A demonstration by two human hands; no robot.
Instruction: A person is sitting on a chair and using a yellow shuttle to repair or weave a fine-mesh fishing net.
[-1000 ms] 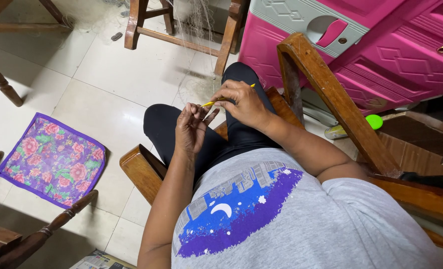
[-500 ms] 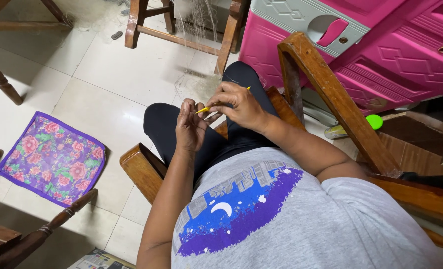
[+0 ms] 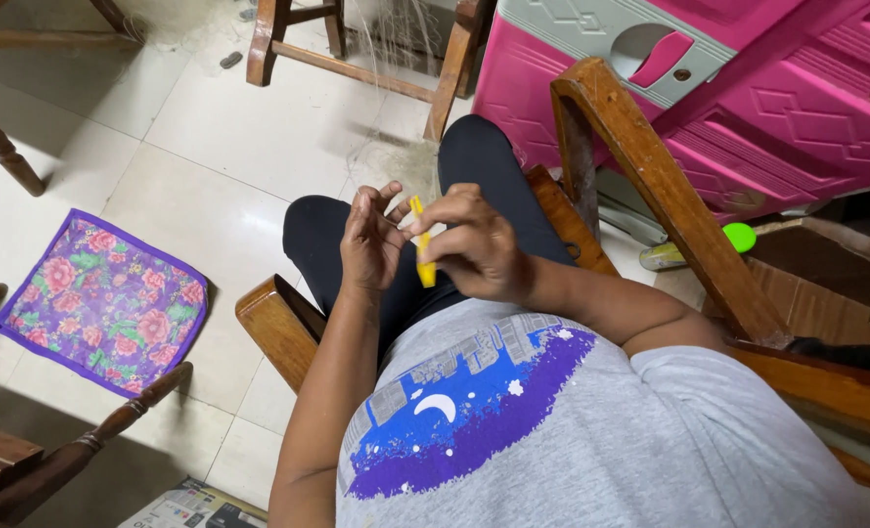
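**Yellow stick held upright between two hands above the lap**

Pale floor tiles (image 3: 210, 127) fill the background, with dark wooden chair legs (image 3: 268, 39) standing at the top and left edges. At the upper right, a large pink plastic storage box (image 3: 777, 108) with a grey lid panel lies tilted, shut, its contents hidden. A wooden chair arm (image 3: 650, 186) runs in front of it, and the person sits in that chair in a grey printed shirt (image 3: 552, 430) and black trousers. A purple floral cloth mat (image 3: 102, 303) lies flat on the floor to the left, well apart from the hands. A tuft of pale thin fibres (image 3: 396, 161) rests on the tiles just beyond the knees. A small bottle with a green cap (image 3: 709, 244) lies near the pink box.

Over the lap, the right hand (image 3: 479, 249) has its grip clamped on a slim yellow stick (image 3: 421, 254). Its long axis is nearly upright in the view, the top end pointing away from the body. The left hand (image 3: 371, 240) sits just beside it, fingers curled and pinched together near the stick's upper part; whether they touch it cannot be told.
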